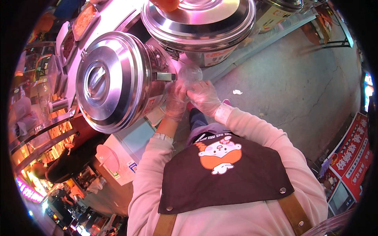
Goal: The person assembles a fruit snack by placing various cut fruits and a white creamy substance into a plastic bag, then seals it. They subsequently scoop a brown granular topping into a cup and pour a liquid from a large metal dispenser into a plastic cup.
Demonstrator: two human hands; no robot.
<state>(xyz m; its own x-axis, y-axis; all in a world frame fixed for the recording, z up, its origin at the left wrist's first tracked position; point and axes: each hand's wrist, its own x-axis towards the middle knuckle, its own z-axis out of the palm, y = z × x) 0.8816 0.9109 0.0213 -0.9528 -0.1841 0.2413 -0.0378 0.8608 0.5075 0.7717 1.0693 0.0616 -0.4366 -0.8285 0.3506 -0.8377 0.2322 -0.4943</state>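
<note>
Clear plastic gloves cover both hands. My left hand (177,96) is beside the near stainless steel insulated barrel (113,82), below its clamp handle. My right hand (203,96) meets it, with the fingers of both curled close together. Just beyond the fingertips is a clear, round plastic cup or lid (190,73), apparently held between the hands; the exact grip is hidden by glare and the gloves. Behind it stands a larger lidded steel barrel (200,29) bearing a printed label.
Trays of food (85,22) lie on the counter at the upper left. Another steel barrel (276,14) stands at the upper right. A white scrap (237,92) is on the concrete floor. A person in dark clothes (63,165) is at the lower left, and a red sign (350,156) at the right.
</note>
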